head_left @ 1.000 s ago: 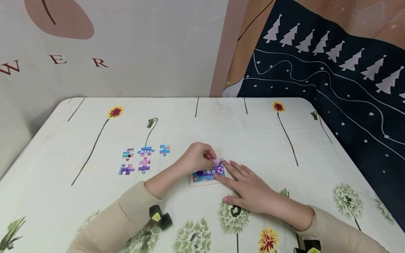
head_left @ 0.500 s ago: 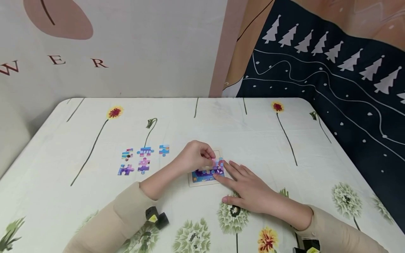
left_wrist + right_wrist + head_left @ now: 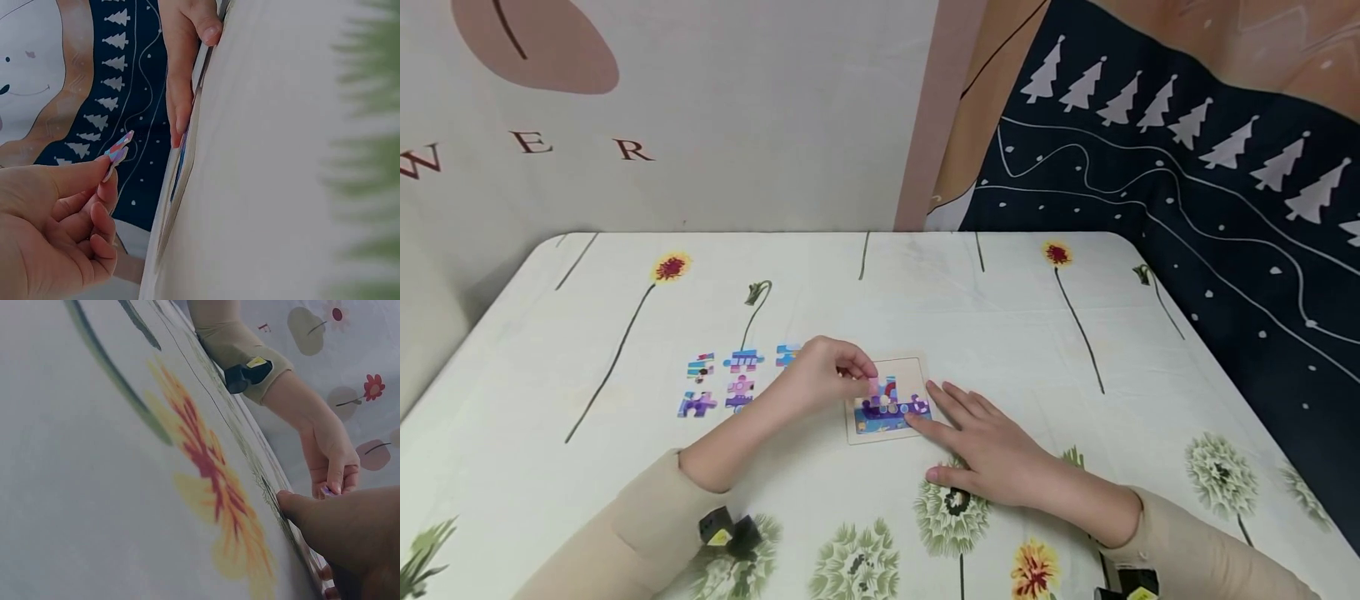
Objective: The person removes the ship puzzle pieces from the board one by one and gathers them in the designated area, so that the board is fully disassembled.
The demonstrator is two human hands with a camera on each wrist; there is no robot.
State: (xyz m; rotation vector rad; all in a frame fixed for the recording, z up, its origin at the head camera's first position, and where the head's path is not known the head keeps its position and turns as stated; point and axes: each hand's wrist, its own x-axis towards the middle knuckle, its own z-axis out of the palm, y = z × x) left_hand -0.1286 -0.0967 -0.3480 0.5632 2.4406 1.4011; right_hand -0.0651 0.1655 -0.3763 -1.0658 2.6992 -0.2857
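My left hand pinches a jigsaw piece, pink, blue and red, between thumb and index finger. The left wrist view shows this piece raised off the puzzle board; from the head view it overlaps the board's left part. A thin wooden rim frames the board. Assembled purple and blue pieces fill its lower rows, while bare wood shows higher up. My right hand lies with fingers spread, index finger and thumb side at the board's right edge, fingertips on or right beside it.
Several loose jigsaw pieces lie on the tablecloth left of the board, one of them partly behind my left hand. The flower-printed tablecloth covers the table. A patterned cloth wall stands behind the far edge.
My left hand has drawn back leftward from the board's upper right with the jigsaw piece, uncovering more bare wood. The right hand has stayed in place.
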